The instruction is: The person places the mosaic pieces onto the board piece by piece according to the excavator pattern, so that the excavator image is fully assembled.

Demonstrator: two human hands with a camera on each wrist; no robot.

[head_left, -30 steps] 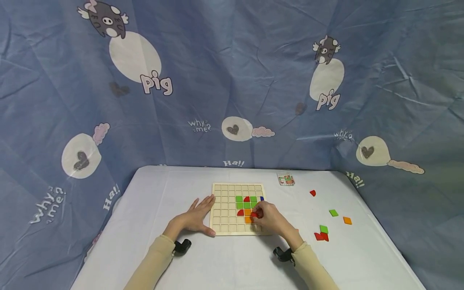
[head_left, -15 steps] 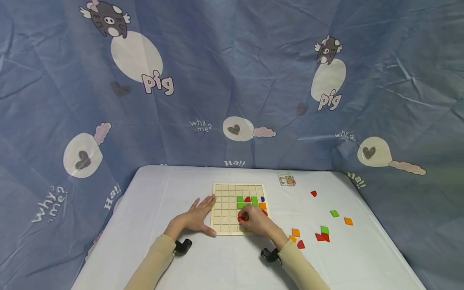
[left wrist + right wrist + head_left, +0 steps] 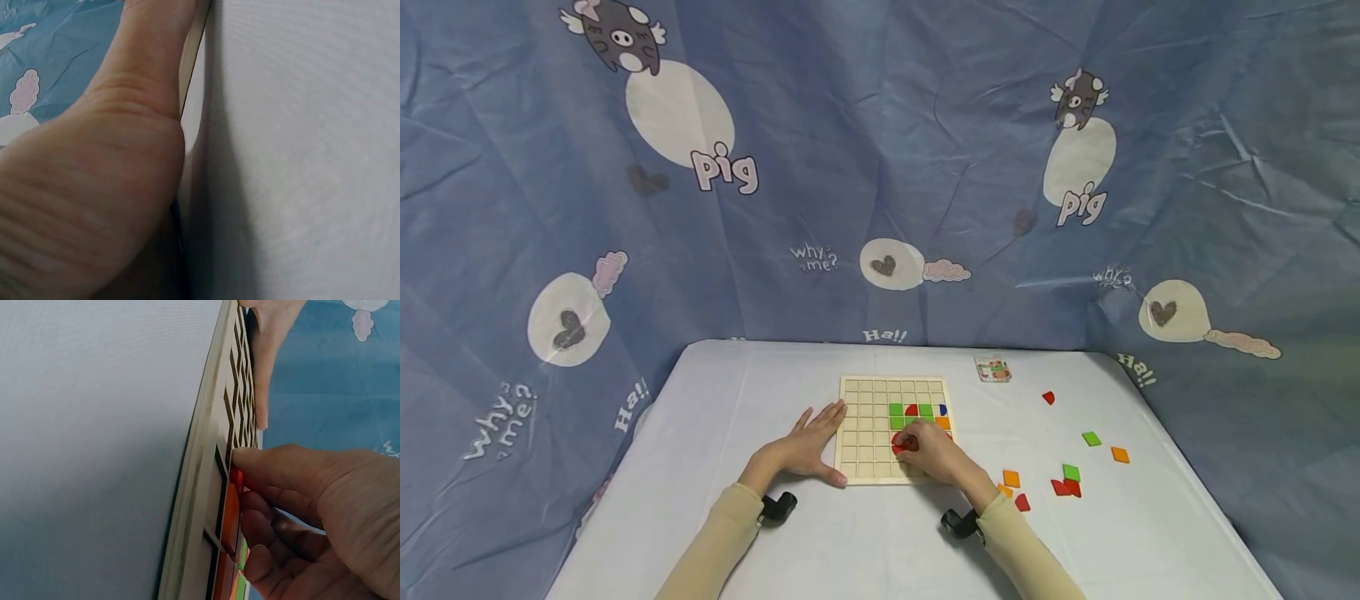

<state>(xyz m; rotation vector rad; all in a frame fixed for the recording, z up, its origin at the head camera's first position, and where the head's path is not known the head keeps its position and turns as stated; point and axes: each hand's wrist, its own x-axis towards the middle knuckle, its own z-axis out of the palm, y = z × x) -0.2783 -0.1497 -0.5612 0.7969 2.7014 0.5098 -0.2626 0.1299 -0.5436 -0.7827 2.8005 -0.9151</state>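
- Board, pale, gridded; head view. Flat on the white surface.
- Pieces set in cells, twelve round to three o'clock of board centre: green square, red quarter-round, blue piece, orange square, others partly covered.
- Right hand, over the board, four o'clock of centre. Grip bent down, pinching a red piece just off centre, toward six o'clock; piece largely hidden.
- Left hand, nine o'clock. Grip spread, fingers and thumb against the board's edge, apparently steadying it.
- Loose stock, three to four o'clock of board: green tile, orange tile, red tile, among others. Picture card, two o'clock.
- Left wrist view: base of left hand, seven to eleven o'clock; sliver of board edge near twelve. Grip cannot be told from here.
- Right wrist view: thumb and finger pinching the red piece low at the board, near centre; orange piece at six o'clock of it. Full seating cannot be told.
- Step in hand, as judged: fitting the red piece into its cell. Next move calls for squaring it, pressing flat, then releasing, left hand holding the board steady.
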